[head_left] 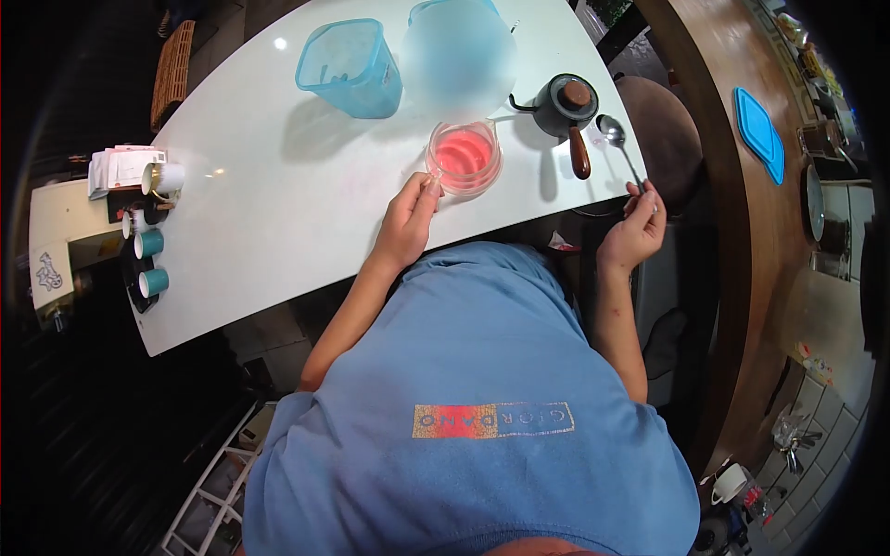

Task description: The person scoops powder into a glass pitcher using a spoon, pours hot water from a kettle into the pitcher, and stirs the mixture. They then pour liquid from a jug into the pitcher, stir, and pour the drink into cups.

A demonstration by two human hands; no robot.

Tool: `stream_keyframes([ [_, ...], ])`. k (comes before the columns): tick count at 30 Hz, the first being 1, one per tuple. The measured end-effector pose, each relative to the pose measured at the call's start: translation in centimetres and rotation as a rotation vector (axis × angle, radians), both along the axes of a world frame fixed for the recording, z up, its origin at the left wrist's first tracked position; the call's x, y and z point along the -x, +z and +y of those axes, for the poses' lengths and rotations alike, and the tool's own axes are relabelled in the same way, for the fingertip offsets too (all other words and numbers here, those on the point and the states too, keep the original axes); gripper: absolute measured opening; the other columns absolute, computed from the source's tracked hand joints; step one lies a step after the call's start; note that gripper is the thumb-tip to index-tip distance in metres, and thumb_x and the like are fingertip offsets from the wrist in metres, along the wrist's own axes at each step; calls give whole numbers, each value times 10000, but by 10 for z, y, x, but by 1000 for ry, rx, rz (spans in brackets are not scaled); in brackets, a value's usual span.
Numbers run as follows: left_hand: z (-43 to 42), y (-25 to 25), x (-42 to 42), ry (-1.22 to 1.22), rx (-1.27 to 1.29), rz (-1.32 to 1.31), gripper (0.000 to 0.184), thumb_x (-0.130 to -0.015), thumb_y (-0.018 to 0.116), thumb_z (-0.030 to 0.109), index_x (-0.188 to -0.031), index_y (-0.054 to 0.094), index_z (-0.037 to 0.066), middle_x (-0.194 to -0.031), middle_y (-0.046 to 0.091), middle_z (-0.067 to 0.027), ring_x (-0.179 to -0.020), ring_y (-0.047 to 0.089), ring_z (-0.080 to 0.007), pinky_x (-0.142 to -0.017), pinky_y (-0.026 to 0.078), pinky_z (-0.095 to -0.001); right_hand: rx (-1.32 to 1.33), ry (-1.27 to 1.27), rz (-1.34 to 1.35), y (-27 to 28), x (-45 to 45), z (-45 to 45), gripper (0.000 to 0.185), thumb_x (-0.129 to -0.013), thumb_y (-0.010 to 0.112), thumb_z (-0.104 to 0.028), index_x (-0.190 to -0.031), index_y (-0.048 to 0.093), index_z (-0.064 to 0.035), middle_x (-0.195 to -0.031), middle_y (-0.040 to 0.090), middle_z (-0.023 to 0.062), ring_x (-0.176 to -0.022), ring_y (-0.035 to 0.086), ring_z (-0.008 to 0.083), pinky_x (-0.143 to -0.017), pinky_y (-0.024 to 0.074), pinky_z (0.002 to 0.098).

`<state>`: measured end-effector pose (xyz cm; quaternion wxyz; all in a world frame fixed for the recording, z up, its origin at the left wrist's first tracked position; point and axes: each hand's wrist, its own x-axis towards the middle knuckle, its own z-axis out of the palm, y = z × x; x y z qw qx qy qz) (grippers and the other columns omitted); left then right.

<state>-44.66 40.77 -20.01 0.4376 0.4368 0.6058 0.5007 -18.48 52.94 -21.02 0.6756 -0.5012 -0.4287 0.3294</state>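
My left hand (408, 220) is closed on the near-left side of a clear glass cup (491, 171), where its handle seems to be. Pink liquid (464, 151) lies inside the cup, which stands on the white table (269, 236). Out past the table's right edge, my right hand (635, 229) grips a metal spoon (613, 132) by the end of its handle. The spoon's bowl points away from me, beside a small dark pot (556, 116) with a wooden knob and a brown wooden handle (579, 153).
Beyond the cup stand an open translucent blue container (366, 79) and a blurred pale-blue shape (459, 65). Teal cups (151, 244) sit at the far left. A wooden counter (718, 83) at right carries a blue lid (760, 134). A brown round stool (663, 139) is beside the table.
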Motion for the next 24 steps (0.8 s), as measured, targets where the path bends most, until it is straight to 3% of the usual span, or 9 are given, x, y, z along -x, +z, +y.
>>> stream_keyframes([
  [6, 1, -2, 1, -12, 28, 8, 291, -1014, 386, 290, -920, 507, 44, -812, 467, -2, -749, 440, -81, -698, 373, -230, 216, 33, -5, -19, 9, 4, 246, -980, 493, -161, -1095, 599, 28, -877, 677, 69, -656, 483, 7, -596, 379, 162],
  [10, 1, 1, 2, -23, 17, 22, 288, -1013, 383, 286, -917, 506, 44, -815, 467, -3, -753, 441, -83, -702, 372, -228, 260, 34, 98, -24, 13, 6, 253, -974, 506, -163, -1101, 617, 25, -867, 671, 59, -678, 522, 32, -623, 409, 169],
  [14, 1, 4, 1, -29, 6, 9, 297, -1016, 377, 290, -918, 505, 40, -815, 467, -5, -756, 443, -85, -707, 375, -228, 262, -32, 39, -32, 13, 5, 251, -962, 529, -170, -1078, 645, 20, -844, 634, 28, -693, 526, 45, -625, 418, 186],
  [16, 2, 2, 2, -10, -33, -12, 344, -1014, 399, 333, -893, 507, 30, -780, 497, -5, -728, 463, -97, -699, 409, -244, 219, -99, -198, -35, 12, 3, 253, -934, 583, -186, -1058, 666, 18, -832, 578, 0, -703, 508, 54, -627, 423, 211],
  [20, 2, -2, 8, -42, 11, 12, 339, -1010, 420, 335, -897, 509, 28, -797, 507, -3, -719, 478, -97, -686, 420, -243, 261, -124, -212, -51, 6, 3, 243, -895, 639, -191, -1049, 682, -7, -832, 549, -2, -694, 491, 67, -626, 423, 231],
  [24, 5, 9, 5, -47, 58, -12, 297, -1021, 396, 290, -930, 513, 33, -785, 489, -9, -739, 476, -95, -711, 403, -241, 272, -133, -474, -44, 3, -5, 225, -865, 676, -189, -1034, 699, -42, -817, 542, 8, -663, 464, 83, -622, 421, 230],
])
